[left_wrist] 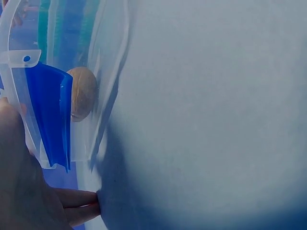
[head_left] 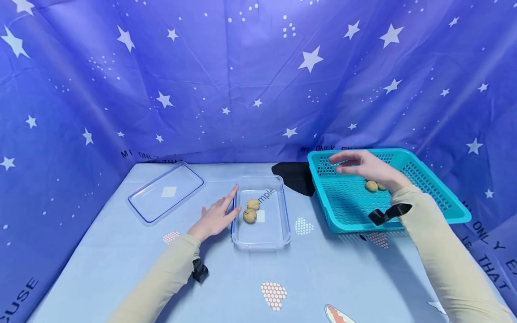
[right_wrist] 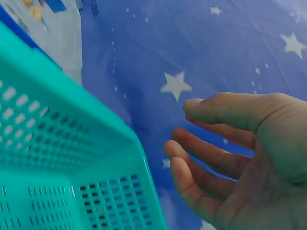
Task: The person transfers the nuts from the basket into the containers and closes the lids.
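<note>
Two walnuts (head_left: 250, 216) lie in a clear plastic box (head_left: 264, 235) at mid-table. My left hand (head_left: 216, 217) rests against the box's left side with straight fingers, thumb and forefinger at its rim. In the left wrist view a blue clip (left_wrist: 50, 115) shows on the box wall, with one walnut (left_wrist: 84, 93) behind it. My right hand (head_left: 363, 167) hovers over the turquoise basket (head_left: 335, 220), fingers loosely bent and nothing between them. More walnuts (head_left: 372, 185) lie in the basket, partly hidden by that hand. The right wrist view shows the same hand (right_wrist: 230, 153) beside the basket's rim.
A clear lid (head_left: 168, 192) with a blue seal lies flat at the back left. Behind the table hangs a blue curtain (head_left: 242, 80) with white stars. A black patch (head_left: 295, 177) shows between box and basket.
</note>
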Motion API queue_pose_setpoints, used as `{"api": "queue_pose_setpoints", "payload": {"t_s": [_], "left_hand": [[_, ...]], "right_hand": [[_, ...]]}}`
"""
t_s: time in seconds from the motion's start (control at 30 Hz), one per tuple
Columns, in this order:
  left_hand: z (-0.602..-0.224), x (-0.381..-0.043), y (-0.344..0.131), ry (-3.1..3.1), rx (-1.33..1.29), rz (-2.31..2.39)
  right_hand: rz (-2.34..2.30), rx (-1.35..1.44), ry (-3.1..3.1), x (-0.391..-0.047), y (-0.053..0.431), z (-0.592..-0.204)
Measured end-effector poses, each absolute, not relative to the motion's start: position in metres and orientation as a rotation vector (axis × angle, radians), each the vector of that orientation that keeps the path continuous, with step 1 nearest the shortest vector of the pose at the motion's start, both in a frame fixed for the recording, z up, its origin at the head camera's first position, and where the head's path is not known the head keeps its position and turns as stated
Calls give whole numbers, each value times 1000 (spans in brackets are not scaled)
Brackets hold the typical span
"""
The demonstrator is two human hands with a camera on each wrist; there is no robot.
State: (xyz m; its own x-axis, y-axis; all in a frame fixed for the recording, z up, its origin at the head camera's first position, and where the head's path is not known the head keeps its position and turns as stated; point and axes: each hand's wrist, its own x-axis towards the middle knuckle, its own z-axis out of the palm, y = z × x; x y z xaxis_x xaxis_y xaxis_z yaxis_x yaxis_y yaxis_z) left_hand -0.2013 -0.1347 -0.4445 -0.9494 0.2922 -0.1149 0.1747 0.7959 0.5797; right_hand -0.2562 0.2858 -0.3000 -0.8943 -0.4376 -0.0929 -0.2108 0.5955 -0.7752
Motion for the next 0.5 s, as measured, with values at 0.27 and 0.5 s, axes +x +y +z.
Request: {"api": "queue_pose_setpoints", "payload": {"t_s": [0.27, 0.5], "left_hand": [[-444, -203, -135, 2795, 376, 878], [-445, -203, -136, 2787, 390, 862]], "right_hand": [[-1187, -467, 2598, -268, 317, -307], [-1209, -419, 2532, -279, 336, -320]]}}
